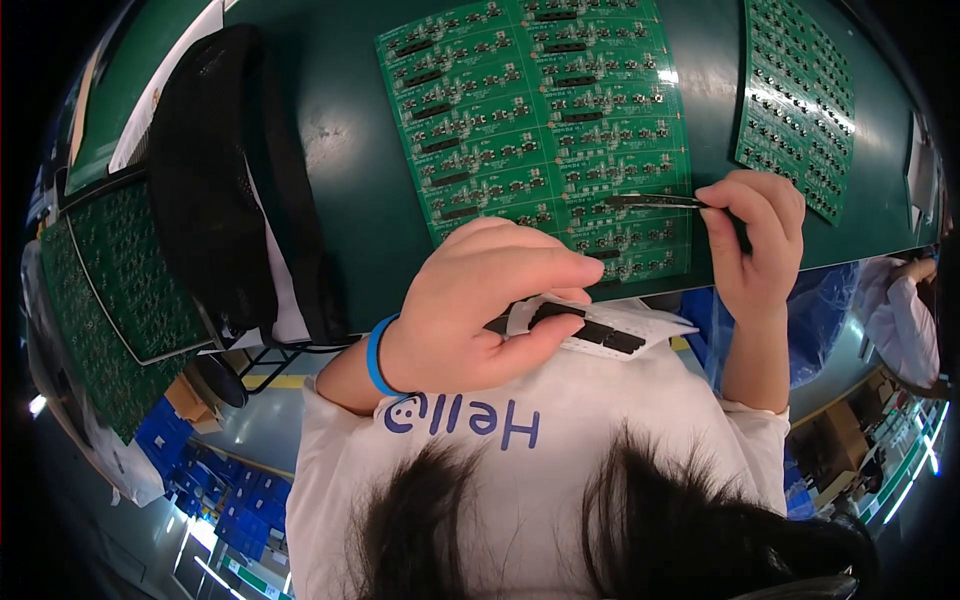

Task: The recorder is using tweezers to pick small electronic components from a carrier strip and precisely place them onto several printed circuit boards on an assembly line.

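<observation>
- Left hand, nearest the body: fingers pinched on a white strip, thumb laid over it; blue band at the wrist. Forefinger reached over the board's near edge; whether it touched could not be told.
- Bars, black, several, on the strip: lay just beside the left thumb, long axis left to right, sloping down to the right. Left hand was the nearer to them; from the right fingers they lay to the left and toward the body.
- Right hand, just off the board's right edge: fingers gripped tweezers by the rear end.
- Tweezers, slim, dark: lay almost level across the board's right edge, tips pointing left, over a lower cell of the right column, roughly in line with the rows. Whether the tips held a bar, or touched the board, could not be told.
- Board, green, two columns of cells: lay on the table ahead of both hands. Board bars, black, showed in the upper right cells and down the left column, long axis across.
- Second board, green: lay to the right, beyond the right hand.
- Bag, black: stood left of the board, well apart from the tweezers.
</observation>
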Action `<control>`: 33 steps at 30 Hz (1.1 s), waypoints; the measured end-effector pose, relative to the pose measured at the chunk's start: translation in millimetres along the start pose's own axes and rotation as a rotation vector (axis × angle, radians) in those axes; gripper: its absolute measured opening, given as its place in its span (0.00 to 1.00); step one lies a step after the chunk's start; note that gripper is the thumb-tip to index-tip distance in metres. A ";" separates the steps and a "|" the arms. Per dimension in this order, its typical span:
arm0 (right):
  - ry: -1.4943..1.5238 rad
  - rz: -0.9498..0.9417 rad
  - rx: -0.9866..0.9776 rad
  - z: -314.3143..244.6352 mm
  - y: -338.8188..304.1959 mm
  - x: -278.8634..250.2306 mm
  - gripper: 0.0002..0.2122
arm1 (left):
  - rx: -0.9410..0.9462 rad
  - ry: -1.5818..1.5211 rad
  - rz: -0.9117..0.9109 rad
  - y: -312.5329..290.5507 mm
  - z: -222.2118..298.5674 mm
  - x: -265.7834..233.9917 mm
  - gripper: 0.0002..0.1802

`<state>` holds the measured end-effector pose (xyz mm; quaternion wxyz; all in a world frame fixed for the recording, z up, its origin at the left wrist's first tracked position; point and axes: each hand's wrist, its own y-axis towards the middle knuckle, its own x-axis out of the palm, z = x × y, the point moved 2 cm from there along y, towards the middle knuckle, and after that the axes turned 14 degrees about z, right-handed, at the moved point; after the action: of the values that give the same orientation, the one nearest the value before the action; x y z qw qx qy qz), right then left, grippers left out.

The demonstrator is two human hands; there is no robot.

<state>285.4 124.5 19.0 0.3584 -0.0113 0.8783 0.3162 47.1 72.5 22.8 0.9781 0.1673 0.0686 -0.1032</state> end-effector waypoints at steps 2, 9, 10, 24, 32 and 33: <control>-0.120 -0.034 -0.118 -1.8 2.4 3.0 0.07 | -0.007 0.057 0.052 2.0 -0.3 -1.2 0.25; -0.121 -0.095 -0.150 -10.4 -6.3 -0.3 0.07 | 0.128 0.210 -0.001 -3.3 1.1 2.4 0.11; -0.121 -0.098 -0.147 -9.6 -8.6 -0.2 0.07 | 0.125 0.207 -0.001 -3.1 1.2 1.4 0.11; -0.197 -0.067 -0.200 -12.4 -12.8 0.0 0.08 | 0.091 0.257 -0.080 -5.3 3.6 3.0 0.08; -0.201 -0.069 -0.194 -13.1 -13.2 -0.6 0.07 | 0.073 0.242 -0.043 -5.3 4.2 4.7 0.14; -0.198 -0.068 -0.193 -12.9 -13.4 -0.5 0.07 | 0.073 0.244 -0.042 -5.1 4.3 4.8 0.14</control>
<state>281.1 106.4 19.0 0.4512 -0.0441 0.8033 0.3862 51.0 65.5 24.4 0.9533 0.2127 0.1869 -0.1049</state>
